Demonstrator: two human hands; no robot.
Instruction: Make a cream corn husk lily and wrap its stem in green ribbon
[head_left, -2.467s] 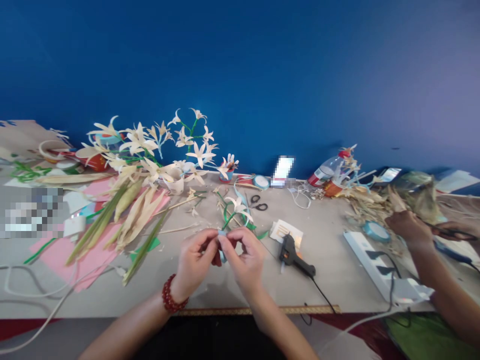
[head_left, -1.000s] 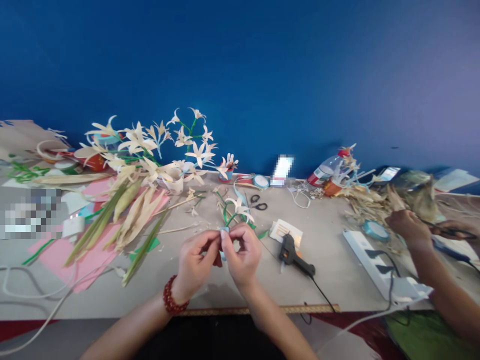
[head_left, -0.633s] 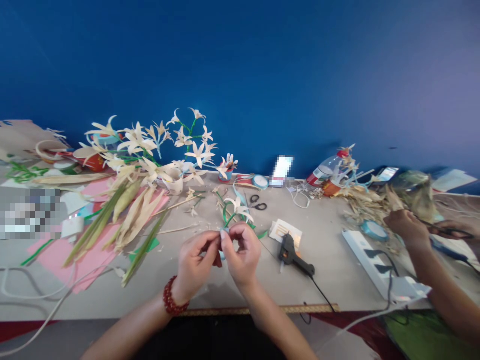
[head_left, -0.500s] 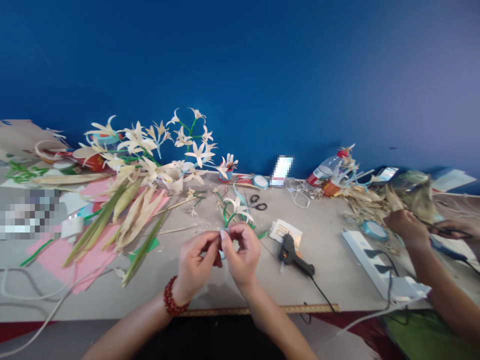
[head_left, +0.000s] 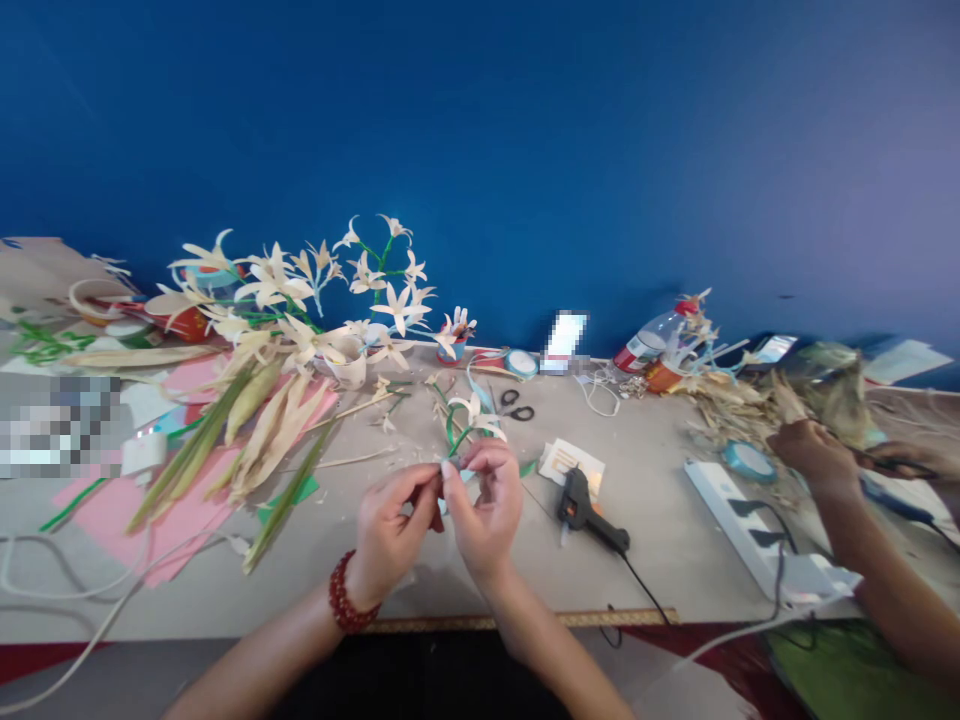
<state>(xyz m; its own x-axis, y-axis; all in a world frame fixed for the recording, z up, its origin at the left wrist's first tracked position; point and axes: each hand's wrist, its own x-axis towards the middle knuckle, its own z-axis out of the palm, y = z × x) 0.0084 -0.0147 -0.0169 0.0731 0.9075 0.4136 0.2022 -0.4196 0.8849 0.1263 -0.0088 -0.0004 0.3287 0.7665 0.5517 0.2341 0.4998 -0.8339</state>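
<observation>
My left hand [head_left: 397,525], a red bead bracelet on its wrist, is pinched at the table's middle against my right hand [head_left: 484,505]. What lies between the left fingertips is too small to make out. The right thumb and forefinger pinch the green stem [head_left: 463,440] of a white flower [head_left: 474,413], whose petals rise just beyond the knuckles. A light blue strip shows between the hands. Right of them lies a black glue gun [head_left: 589,510] on a white card [head_left: 570,460]. Black-handled scissors [head_left: 517,405] rest behind the flower.
White husk flowers [head_left: 274,275] stand at the back left above husks [head_left: 277,435] and pink paper [head_left: 112,530]. A power strip [head_left: 750,540], a blue tape roll [head_left: 748,461] and a bottle [head_left: 652,340] are on the right, where another person's hands hold dark scissors.
The white flower has shifted slightly down and left, and my right fingers have curled a little differently. My left hand has barely moved.
</observation>
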